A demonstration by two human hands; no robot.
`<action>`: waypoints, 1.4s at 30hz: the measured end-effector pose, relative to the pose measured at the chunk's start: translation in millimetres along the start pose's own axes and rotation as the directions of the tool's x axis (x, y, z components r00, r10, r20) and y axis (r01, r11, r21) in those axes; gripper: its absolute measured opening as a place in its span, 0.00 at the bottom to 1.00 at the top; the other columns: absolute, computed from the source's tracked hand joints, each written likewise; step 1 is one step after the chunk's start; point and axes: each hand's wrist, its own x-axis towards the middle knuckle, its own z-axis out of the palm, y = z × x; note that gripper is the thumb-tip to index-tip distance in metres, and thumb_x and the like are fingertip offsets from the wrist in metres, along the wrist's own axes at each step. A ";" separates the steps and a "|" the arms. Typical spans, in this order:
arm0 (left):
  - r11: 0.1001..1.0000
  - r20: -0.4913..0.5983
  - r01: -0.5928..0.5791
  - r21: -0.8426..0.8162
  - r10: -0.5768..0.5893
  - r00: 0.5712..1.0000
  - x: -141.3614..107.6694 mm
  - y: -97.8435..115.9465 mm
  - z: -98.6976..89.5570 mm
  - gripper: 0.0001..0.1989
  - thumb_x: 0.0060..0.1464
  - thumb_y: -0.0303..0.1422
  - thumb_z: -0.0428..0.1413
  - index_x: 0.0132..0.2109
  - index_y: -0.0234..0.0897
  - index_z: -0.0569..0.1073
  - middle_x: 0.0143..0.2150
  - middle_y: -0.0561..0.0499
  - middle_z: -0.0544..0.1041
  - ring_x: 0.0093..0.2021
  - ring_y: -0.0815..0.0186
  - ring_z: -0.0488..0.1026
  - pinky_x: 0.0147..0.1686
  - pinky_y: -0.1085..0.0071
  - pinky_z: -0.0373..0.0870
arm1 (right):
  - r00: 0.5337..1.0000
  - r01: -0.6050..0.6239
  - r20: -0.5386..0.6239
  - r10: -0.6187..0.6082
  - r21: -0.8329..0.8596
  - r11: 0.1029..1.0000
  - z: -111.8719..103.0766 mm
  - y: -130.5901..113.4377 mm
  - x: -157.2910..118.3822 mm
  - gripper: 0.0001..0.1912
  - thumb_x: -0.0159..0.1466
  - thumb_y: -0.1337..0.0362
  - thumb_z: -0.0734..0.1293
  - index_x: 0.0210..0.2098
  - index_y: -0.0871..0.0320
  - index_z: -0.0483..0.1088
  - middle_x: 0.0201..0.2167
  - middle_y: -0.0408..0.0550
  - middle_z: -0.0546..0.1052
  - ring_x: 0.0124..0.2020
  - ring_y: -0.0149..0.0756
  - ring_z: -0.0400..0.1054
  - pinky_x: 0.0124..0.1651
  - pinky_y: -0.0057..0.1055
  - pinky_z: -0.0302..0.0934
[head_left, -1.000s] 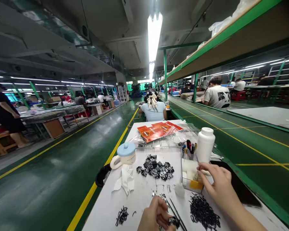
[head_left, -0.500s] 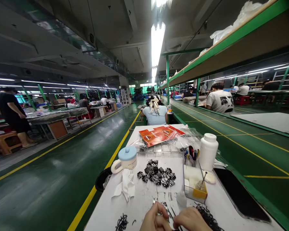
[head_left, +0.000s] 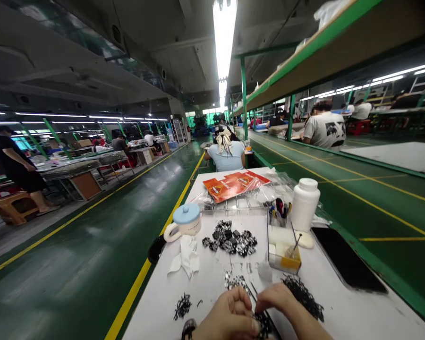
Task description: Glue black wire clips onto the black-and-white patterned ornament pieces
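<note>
My left hand (head_left: pixel 232 314) is closed, its thumb and fingers pressed on a small black part (head_left: pixel 262 326) at the bottom edge of the view. My right hand (head_left: pixel 283 302) comes in from the right with its fingertips pinched together close to that part. What the right fingers grip is too small to see. Two thin dark prongs, like tweezers (head_left: pixel 254 292), show on the table under and beyond the fingers. Small shiny silvery pieces (head_left: pixel 235 282) lie just ahead of the hands. A heap of black strips (head_left: pixel 304 297) is right of them, a smaller heap (head_left: pixel 182 306) left.
Further up the white table (head_left: pixel 212 264) are a pile of black shiny parts (head_left: pixel 232 240), a lidded mug (head_left: pixel 187 219), a tissue (head_left: pixel 187 257), a clear box (head_left: pixel 283 250), a white bottle (head_left: pixel 305 204) and a phone (head_left: pixel 347 259). A person (head_left: pixel 226 153) sits ahead.
The view has tipped downward, so the table appears higher in the picture. More of both hands, a left wristband and the black part now show. Both hands stay close together.
</note>
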 end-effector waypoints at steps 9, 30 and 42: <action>0.977 -0.008 0.177 -0.121 -0.179 0.984 -11.8 21.2 17.4 0.16 0.39 0.24 0.66 0.34 0.32 0.67 0.25 0.51 0.75 0.24 0.69 0.75 0.28 0.74 0.75 | 0.991 -0.128 0.043 0.126 0.057 0.990 -10.4 -10.4 -4.7 0.26 0.61 0.65 0.67 0.55 0.51 0.54 0.42 0.48 0.70 0.43 0.36 0.66 0.47 0.36 0.65; 0.932 0.084 0.323 -0.164 -0.313 0.946 -11.2 22.2 17.9 0.14 0.43 0.24 0.63 0.34 0.34 0.64 0.21 0.56 0.72 0.21 0.71 0.73 0.24 0.77 0.75 | 0.978 -0.165 0.137 0.155 0.063 0.984 -14.6 -18.3 -3.0 0.23 0.63 0.62 0.66 0.55 0.51 0.55 0.44 0.49 0.70 0.44 0.36 0.68 0.48 0.35 0.66; 0.940 0.111 0.308 -0.145 -0.294 0.949 -10.8 21.6 18.3 0.14 0.42 0.23 0.62 0.33 0.34 0.63 0.22 0.55 0.74 0.20 0.69 0.75 0.23 0.78 0.74 | 0.983 -0.143 0.126 0.130 0.095 0.985 -13.9 -19.7 -3.7 0.25 0.63 0.63 0.66 0.57 0.51 0.53 0.43 0.49 0.70 0.45 0.37 0.69 0.50 0.37 0.66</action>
